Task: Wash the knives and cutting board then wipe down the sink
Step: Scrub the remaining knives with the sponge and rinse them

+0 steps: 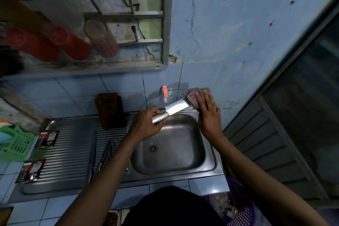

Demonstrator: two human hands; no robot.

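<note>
My left hand (146,124) grips the steel handle of a wide-bladed knife (176,108) above the back rim of the steel sink (211,154). The blade points right toward a cloth or scrub pad (190,95) lying at the sink's back right corner. My right hand (208,113) rests flat on that pad with straight fingers. A dark wooden cutting board (110,110) stands upright against the tiled wall behind the drainboard. Two or three more knives (102,156) lie on the ribbed drainboard (73,145), left of the basin.
A pink-handled tap (165,93) sticks out of the wall above the basin. Two small sachets (46,138) lie on the drainboard's left, beside a green plastic basket (16,145). A purple basket (240,207) sits on the floor at right. A wall rack holds red cups overhead.
</note>
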